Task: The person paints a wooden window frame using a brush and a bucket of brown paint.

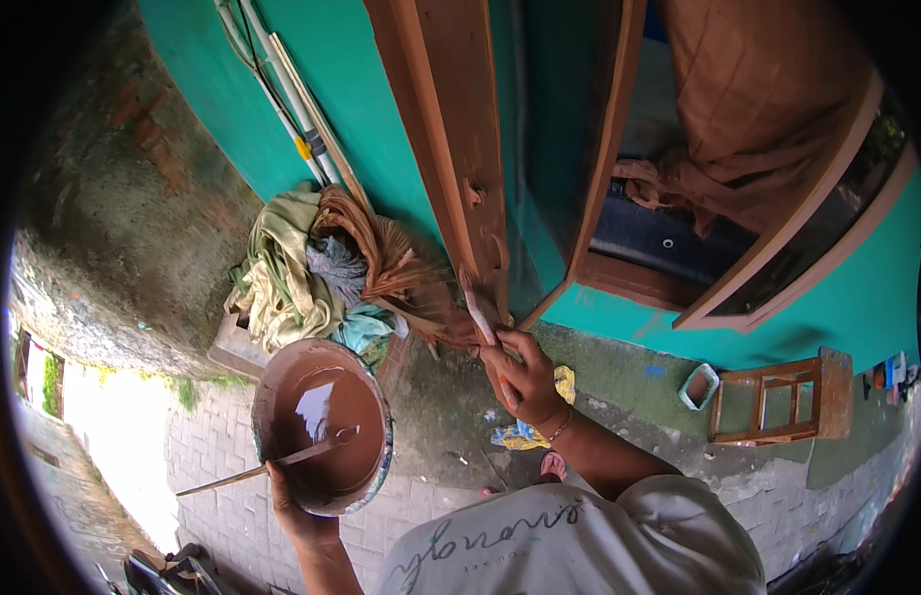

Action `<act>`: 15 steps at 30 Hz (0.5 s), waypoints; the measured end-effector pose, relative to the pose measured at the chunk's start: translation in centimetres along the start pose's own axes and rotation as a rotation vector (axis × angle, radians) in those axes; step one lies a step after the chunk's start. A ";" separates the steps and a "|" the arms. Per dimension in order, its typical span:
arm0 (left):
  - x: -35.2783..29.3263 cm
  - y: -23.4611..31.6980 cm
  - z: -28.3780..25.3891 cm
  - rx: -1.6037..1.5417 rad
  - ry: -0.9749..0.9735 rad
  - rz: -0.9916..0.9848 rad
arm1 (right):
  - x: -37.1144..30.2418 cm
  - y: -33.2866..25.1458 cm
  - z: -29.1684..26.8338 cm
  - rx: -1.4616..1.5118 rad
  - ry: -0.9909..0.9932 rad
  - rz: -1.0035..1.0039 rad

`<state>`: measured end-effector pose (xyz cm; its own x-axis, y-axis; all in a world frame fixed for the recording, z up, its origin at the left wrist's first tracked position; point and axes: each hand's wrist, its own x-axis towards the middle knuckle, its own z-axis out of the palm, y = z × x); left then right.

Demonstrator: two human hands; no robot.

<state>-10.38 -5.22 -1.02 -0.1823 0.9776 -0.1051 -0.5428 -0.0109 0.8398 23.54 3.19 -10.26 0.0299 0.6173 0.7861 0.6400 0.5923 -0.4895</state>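
My left hand [300, 514] grips the lower rim of a round bucket [263, 402], its thumb over the edge beside a wooden stirring stick [223, 483]. The stick lies across the rim with one end in the brown paint [317, 461]. In my right hand [528, 375] is a paintbrush [480, 319], fingers closed round its handle. Its bristles are against or very near the lower part of a brown wooden door frame [446, 149]; exact contact is hard to tell.
Left of the frame is a heap of cloths [297, 263] below pipes [300, 109] on the green wall [228, 74]. To the right, a window sash [807, 223] stands out. A wooden stool [778, 402] and small paint-stained container [698, 387] are on the ground.
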 end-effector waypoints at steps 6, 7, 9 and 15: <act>1.1 0.3 0.4 0.009 -0.060 -0.008 | -2.5 0.8 0.6 0.103 -0.047 0.156; 1.0 0.3 0.5 0.004 -0.075 -0.006 | -1.5 -0.1 0.0 0.116 0.017 0.126; 1.1 0.3 0.3 0.024 -0.057 0.005 | 1.5 -2.3 -1.0 0.140 0.139 0.060; 2.5 0.1 0.7 0.015 -0.093 0.017 | -1.0 0.0 0.7 0.124 0.089 0.177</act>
<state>-10.35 -2.62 -0.83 -0.1139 0.9926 -0.0418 -0.5282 -0.0248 0.8487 22.96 2.94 -11.37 0.2048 0.6723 0.7114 0.5196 0.5413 -0.6611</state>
